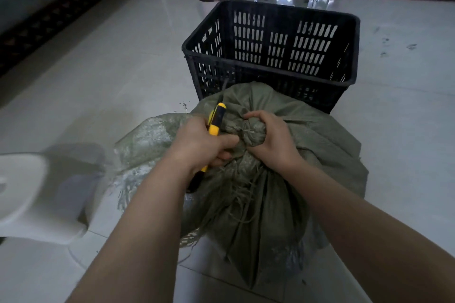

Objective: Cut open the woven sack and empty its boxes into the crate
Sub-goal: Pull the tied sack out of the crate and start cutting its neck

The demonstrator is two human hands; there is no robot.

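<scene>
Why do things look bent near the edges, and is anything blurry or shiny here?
Head view: the wide lens bows the crate and its rim; the light is dim, so the sack looks murky; the glossy floor shows glare behind the crate; the stool at the left edge is soft, while the left hand, right hand and knife look sharp.

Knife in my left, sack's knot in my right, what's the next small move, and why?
Probably bring the knife down to the tied neck beside the right hand, cutting away from it: the sack is knotted shut, the blade raised clear.
</scene>
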